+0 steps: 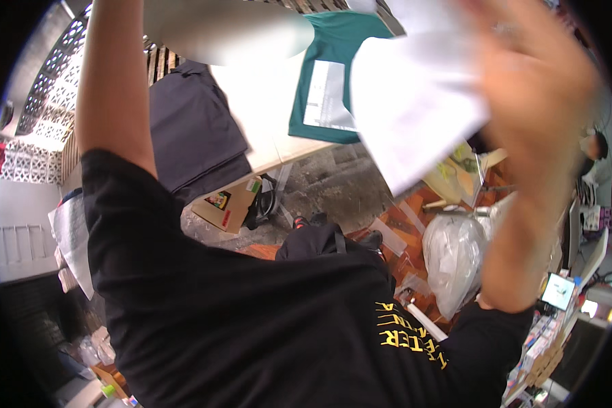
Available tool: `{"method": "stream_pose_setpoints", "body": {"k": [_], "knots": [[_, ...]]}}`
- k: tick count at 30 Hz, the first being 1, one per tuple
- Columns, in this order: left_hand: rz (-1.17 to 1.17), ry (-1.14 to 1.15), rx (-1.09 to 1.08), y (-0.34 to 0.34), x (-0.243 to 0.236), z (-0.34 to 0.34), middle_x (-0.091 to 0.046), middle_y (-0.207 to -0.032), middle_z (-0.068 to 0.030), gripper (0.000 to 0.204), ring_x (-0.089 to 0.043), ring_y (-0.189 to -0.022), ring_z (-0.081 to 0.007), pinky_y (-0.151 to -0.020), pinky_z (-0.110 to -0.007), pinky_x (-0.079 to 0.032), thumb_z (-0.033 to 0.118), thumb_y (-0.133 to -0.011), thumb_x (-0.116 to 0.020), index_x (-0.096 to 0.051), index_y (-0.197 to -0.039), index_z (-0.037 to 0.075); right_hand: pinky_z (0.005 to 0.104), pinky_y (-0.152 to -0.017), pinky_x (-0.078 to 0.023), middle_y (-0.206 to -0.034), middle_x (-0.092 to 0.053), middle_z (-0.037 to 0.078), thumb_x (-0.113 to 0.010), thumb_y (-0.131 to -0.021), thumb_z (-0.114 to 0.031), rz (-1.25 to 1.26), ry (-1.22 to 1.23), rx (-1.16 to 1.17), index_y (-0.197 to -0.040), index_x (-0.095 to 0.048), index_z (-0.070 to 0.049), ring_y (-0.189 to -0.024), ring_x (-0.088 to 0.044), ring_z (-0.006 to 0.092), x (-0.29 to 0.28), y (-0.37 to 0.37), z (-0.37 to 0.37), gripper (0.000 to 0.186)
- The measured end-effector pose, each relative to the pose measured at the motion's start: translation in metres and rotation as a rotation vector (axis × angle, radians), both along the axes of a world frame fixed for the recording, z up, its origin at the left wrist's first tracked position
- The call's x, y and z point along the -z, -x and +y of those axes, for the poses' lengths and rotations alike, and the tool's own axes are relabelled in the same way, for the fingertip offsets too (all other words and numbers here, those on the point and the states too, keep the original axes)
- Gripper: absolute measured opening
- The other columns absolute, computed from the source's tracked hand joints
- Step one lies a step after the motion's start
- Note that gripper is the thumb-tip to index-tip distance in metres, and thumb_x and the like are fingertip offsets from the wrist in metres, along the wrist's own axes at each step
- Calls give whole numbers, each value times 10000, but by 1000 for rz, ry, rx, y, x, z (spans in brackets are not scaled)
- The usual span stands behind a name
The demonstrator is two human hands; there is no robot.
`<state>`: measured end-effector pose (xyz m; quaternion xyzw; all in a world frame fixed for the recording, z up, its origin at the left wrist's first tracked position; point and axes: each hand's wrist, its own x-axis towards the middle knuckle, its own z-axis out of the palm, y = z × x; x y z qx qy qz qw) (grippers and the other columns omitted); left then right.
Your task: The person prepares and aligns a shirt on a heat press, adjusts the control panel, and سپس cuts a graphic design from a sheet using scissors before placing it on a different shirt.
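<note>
My left forearm [112, 81] reaches up past the top edge, so my left hand is out of view. My right hand [530, 75], smeared by motion at the upper right, is against loose white sheets [415, 109], apparently paper; whether its fingers grip them is unclear. The sheets partly cover a teal garment [333, 41] on the white table [258, 102], which also bears a pale printed strip [319, 92]. Dark folded cloth [194, 136] lies at the table's left. A blurred pale shape [231, 30] is at the top.
Below the table are a cardboard box [221, 211] and dark bags or objects. Clear plastic bags [452, 258] sit on the wooden floor at right. A person [591, 153] is at the far right, near cluttered desks and a lit screen [557, 292].
</note>
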<state>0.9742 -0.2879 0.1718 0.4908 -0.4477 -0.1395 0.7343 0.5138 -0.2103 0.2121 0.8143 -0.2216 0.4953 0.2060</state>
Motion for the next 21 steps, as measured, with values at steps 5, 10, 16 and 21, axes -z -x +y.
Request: {"method": "stream_pose_setpoints", "body": {"k": [5,10,16,21], "knots": [[839,-103,222,-90,155,87,-559,-1343,-216,920,-491,-1289,-424,-1073,-562,-385,786,-920,-231,-418,-1455,61,356,-778,-494,-816,-625,40,-689,-716,-147,252,-189,-813,-933,-665,-50,-711,-588,205,72,-132,74,239],[1306,-81,548,-25,304,93,-556,-1371,-223,1221,-510,-1269,-390,-1103,-621,-281,940,-763,-190,-385,-1448,-52,428,-619,-462,-673,-602,140,-695,-861,-126,312,-1076,-402,-710,-619,-32,-605,-574,354,259,-96,19,193],[495,-921,-477,-54,458,-27,-722,-1018,-119,500,-683,-915,-238,-792,-401,-534,368,-773,-814,-683,-1093,6,413,-685,-523,-748,-649,154,-672,-824,-94,444,-1088,-413,-764,-648,-18,-728,-650,333,385,-91,-73,100],[722,-936,-269,-7,442,-29,-719,-819,-84,376,-673,-690,-227,-588,-361,-534,297,-781,-823,-718,-1022,28,395,-645,-512,-801,-652,146,-685,-845,-125,254,-1221,-262,-804,-663,-16,-692,-633,291,376,-151,-212,119]]}}
